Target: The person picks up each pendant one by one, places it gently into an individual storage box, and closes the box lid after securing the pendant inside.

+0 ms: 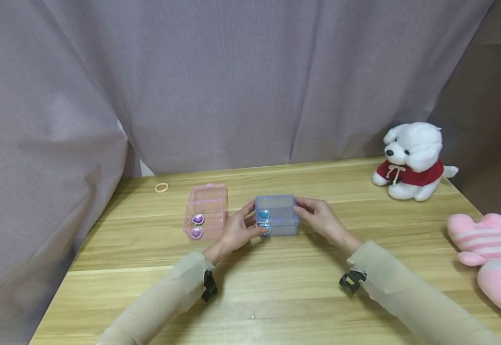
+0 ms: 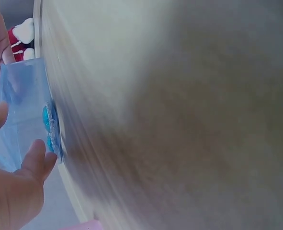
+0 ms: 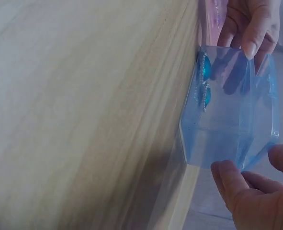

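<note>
A see-through blue plastic box (image 1: 277,229) sits on the table between both hands, its lid (image 3: 270,112) partly raised. Inside, two blue gem pieces with beaded silvery rims (image 3: 206,69) show near the left end. My left hand (image 1: 236,230) holds the box at its left end, thumb at the front and fingers behind. On the opposite end, my right hand (image 1: 319,215) grips the box's right side, with its thumb near the lid's edge. Just left of the left hand, a pink see-through box (image 1: 209,194) lies open, holding two purple gem pieces (image 1: 198,219).
A tan ring (image 1: 162,187) lies at the back left of the wooden table (image 1: 276,306). At the back right sits a white plush dog (image 1: 414,163) in a red top. A pink plush toy (image 1: 492,254) lies along the right edge. Grey curtain (image 1: 216,86) hangs behind.
</note>
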Available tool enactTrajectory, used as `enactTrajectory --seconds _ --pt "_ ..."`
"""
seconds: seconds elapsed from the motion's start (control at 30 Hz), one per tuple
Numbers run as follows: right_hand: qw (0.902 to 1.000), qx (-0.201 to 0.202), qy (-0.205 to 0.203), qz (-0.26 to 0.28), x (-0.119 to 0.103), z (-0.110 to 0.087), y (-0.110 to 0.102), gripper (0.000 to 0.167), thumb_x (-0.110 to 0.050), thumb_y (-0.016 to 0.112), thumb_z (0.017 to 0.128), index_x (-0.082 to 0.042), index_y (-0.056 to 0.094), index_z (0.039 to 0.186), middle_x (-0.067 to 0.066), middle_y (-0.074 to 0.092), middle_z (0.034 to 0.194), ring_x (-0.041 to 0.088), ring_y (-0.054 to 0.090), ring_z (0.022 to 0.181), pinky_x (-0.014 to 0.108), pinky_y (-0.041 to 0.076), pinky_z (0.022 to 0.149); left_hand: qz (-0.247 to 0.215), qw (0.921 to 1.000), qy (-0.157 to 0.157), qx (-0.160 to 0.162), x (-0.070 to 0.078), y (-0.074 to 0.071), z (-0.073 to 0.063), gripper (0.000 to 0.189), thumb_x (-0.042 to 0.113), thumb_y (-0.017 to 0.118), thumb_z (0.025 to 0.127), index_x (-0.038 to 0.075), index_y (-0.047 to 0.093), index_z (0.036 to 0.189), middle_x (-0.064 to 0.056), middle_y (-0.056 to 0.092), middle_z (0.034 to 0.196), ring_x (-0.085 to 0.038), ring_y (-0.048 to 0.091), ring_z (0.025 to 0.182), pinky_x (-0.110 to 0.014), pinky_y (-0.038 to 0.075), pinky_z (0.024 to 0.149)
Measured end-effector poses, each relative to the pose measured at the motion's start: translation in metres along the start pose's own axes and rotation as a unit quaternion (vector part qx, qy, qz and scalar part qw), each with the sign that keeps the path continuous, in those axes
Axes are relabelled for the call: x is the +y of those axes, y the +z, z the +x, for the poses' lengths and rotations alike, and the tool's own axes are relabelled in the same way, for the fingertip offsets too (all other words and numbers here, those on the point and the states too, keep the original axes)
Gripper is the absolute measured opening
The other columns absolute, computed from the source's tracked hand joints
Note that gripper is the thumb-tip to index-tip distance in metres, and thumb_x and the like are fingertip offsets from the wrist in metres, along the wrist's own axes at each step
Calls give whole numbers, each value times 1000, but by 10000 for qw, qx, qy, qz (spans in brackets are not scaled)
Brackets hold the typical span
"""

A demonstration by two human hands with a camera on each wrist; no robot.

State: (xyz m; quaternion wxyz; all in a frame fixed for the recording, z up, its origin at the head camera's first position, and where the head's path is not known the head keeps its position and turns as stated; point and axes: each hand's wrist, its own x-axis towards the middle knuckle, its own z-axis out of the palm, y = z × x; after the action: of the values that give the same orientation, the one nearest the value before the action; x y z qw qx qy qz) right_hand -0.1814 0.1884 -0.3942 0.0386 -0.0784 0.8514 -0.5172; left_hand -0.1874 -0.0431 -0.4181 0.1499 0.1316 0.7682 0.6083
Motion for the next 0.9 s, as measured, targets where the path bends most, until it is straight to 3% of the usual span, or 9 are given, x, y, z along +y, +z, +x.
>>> enactTrajectory --seconds 0.23,0.47,0.9 --pt "10000 -13 34 91 1 0 1 44 -9 51 96 14 41 132 29 44 135 40 44 126 46 38 107 -388 9991 122 -83 -1 -1 -3 75 12 65 88 2 20 148 -17 25 152 -32 41 131 -31 43 104" --pt "9977 -177 456 465 2 -1 3 46 -11 48 98 11 36 137 28 41 139 39 42 129 43 37 109 -398 9990 178 -114 -4 -3 -4 64 20 55 95 3 23 148 -17 25 152 -32 36 135 -36 33 111" --pt "9992 -309 -118 245 10 -5 7 47 -10 47 98 10 34 138 27 39 141 39 42 129 44 37 107 -209 9998 46 15 -6 -2 -3 66 17 58 93 7 23 148 -13 23 153 -27 38 134 -30 36 109"
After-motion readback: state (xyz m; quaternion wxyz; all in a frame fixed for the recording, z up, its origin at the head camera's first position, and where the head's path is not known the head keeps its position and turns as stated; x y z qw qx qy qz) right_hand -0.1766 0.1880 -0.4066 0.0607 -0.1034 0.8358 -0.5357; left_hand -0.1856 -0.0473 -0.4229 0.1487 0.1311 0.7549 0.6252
